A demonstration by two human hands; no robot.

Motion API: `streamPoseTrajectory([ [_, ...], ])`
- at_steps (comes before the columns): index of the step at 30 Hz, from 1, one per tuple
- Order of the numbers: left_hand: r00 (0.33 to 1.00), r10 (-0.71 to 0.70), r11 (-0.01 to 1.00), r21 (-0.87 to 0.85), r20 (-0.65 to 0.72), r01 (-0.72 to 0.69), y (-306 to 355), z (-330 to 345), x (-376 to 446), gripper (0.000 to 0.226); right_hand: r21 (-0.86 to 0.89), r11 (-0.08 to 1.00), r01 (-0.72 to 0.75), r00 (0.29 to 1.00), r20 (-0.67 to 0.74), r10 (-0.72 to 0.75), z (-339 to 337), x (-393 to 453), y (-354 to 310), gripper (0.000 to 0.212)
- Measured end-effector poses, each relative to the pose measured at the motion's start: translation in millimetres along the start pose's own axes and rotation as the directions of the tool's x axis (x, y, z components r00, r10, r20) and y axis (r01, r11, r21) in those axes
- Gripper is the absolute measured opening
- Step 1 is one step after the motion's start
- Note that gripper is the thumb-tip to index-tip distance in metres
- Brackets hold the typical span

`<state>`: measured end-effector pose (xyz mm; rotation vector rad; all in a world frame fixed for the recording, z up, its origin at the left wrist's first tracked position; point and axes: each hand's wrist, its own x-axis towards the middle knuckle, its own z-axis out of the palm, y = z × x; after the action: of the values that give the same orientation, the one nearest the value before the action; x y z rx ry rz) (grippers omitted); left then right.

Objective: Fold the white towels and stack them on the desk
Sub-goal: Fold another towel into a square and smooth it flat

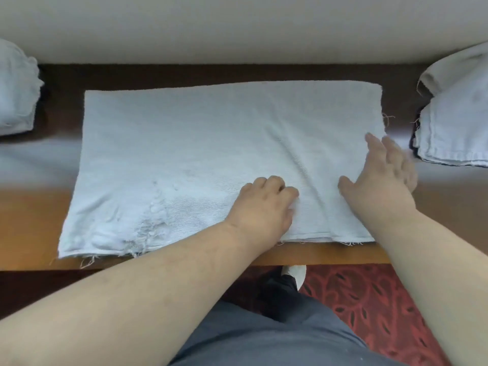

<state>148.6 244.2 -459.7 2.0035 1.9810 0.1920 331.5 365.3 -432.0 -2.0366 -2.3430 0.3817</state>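
My white towel lies flat mid-bench; my left hand bunches its near edge, right hand splayed flat. Pulling could drag the frayed corner off the bench's near edge.

- A plain cream-coloured wall fills the top of the view.
- A red carpet with a dark leaf pattern covers the floor at the lower right.
- Grey trousers of the person show at the bottom centre.
- A white shoe tip is on the floor, above the trousers and beside the carpet.
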Motion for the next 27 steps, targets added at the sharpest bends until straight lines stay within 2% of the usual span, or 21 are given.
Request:
streamPoseTrajectory([
  [2, 0.994, -0.101, 0.995, 0.009, -0.032, 0.101, -27, -4, -21, 0.032, -0.007, 0.969, 0.246, 0.967, 0.073, -0.244, 14, -4, -49, 0.073],
  [4, 0.983, -0.166, 0.986, 0.012, -0.073, 0.167, -52, -8, -43, 0.031, 0.031, 0.919, 0.394, 0.894, 0.22, -0.391, 32, -13, -96, 0.064],
  [7, 0.943, -0.294, 0.956, -0.02, -0.154, 0.294, -90, -16, -81, 0.029, 0.051, 0.844, 0.533, 0.78, 0.357, -0.514, 61, -34, -141, 0.062],
  [10, 0.871, -0.429, 0.902, -0.07, -0.237, 0.426, -124, -19, -116, 0.024, -0.014, 0.77, 0.638, 0.722, 0.358, -0.591, 81, -53, -168, 0.063],
  [13, 0.812, -0.502, 0.862, -0.098, -0.298, 0.497, -151, -22, -141, 0.017, -0.022, 0.704, 0.71, 0.662, 0.363, -0.656, 94, -67, -207, 0.066],
  [15, 0.733, -0.602, 0.796, -0.171, -0.317, 0.58, -170, -26, -154, 0.016, -0.016, 0.638, 0.77, 0.592, 0.389, -0.705, 101, -78, -237, 0.067],
  [17, 0.604, -0.727, 0.685, -0.281, -0.327, 0.673, -191, -29, -168, 0.022, -0.02, 0.559, 0.829, 0.518, 0.4, -0.756, 108, -87, -266, 0.066],
  [18, 0.535, -0.788, 0.614, -0.323, -0.305, 0.72, -200, -30, -176, 0.03, -0.013, 0.541, 0.841, 0.502, 0.391, -0.772, 110, -89, -280, 0.063],
  [20, 0.42, -0.881, 0.473, -0.356, -0.219, 0.806, -215, -33, -191, 0.049, 0.047, 0.564, 0.824, 0.523, 0.317, -0.791, 109, -90, -310, 0.051],
  [21, 0.38, -0.91, 0.415, -0.368, -0.169, 0.832, -222, -34, -197, 0.053, 0.1, 0.57, 0.816, 0.529, 0.272, -0.804, 108, -88, -326, 0.042],
  [22, 0.367, -0.922, 0.386, -0.385, -0.124, 0.838, -227, -35, -201, 0.053, 0.156, 0.551, 0.82, 0.508, 0.244, -0.826, 107, -87, -341, 0.037],
  [23, 0.38, -0.92, 0.384, -0.422, -0.098, 0.821, -231, -36, -204, 0.049, 0.203, 0.51, 0.836, 0.46, 0.245, -0.853, 107, -86, -357, 0.04],
  [25, 0.408, -0.907, 0.395, -0.558, -0.108, 0.73, -232, -42, -208, 0.029, 0.249, 0.398, 0.883, 0.308, 0.333, -0.891, 104, -83, -384, 0.053],
  [27, 0.368, -0.921, 0.354, -0.676, -0.131, 0.646, -233, -48, -209, 0.008, 0.209, 0.286, 0.935, 0.17, 0.446, -0.879, 104, -79, -405, 0.052],
])
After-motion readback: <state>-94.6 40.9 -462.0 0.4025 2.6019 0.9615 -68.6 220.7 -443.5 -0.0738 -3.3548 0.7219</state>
